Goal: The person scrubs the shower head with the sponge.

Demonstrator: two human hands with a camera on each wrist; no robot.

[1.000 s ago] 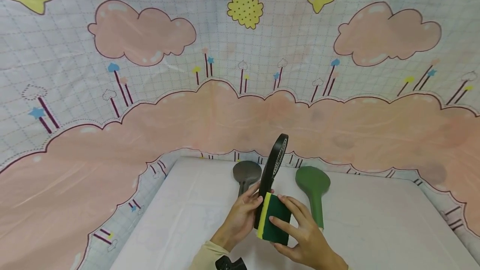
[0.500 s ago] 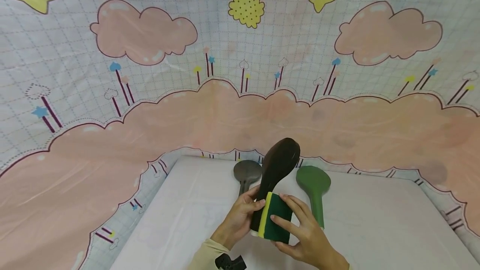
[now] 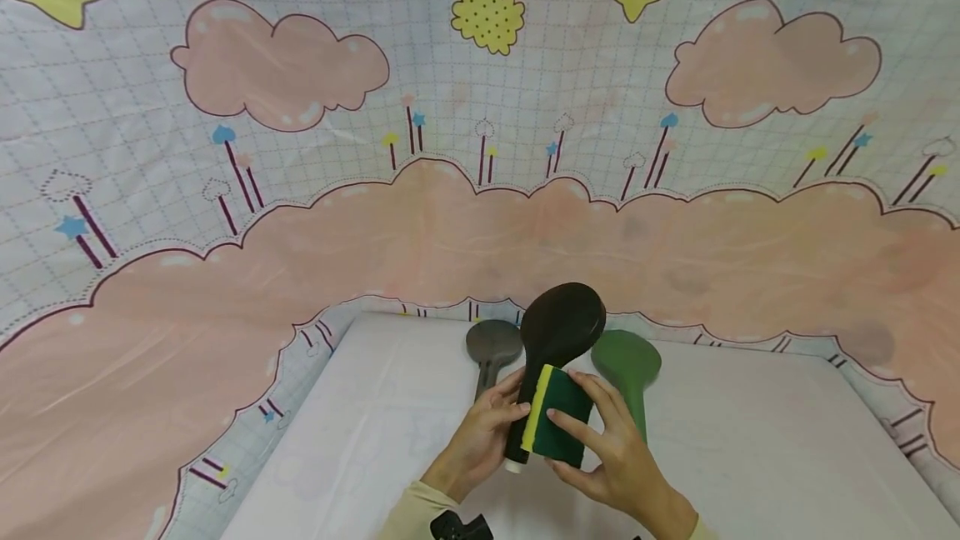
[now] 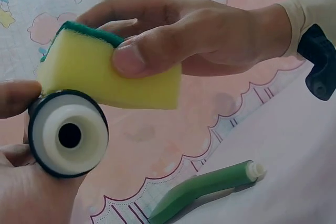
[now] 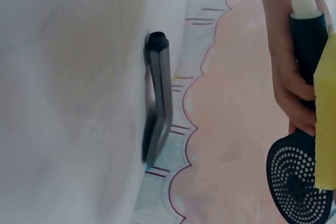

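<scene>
My left hand (image 3: 480, 444) grips the handle of a black shower head (image 3: 562, 322), held tilted above the table with its smooth back toward the head camera. Its perforated spray face (image 5: 296, 179) shows in the right wrist view, and its white threaded end (image 4: 68, 135) points at the left wrist camera. In my right hand (image 3: 626, 461) is a sponge (image 3: 564, 417), yellow with a dark green scouring side, pinched between thumb and fingers. The sponge's yellow side lies against the shower head's handle. Part of the handle is hidden behind sponge and fingers.
A grey shower head (image 3: 495, 343) lies on the white table (image 3: 757, 440) to the left, and a green shower head (image 3: 628, 361) lies to the right, partly hidden by my right hand. A patterned cloth (image 3: 420, 248) hangs behind the table.
The black shower head has turned in my left hand from edge-on to back-on. The sponge has slid a little up along the handle with my right hand. Both shower heads on the table stay put.
</scene>
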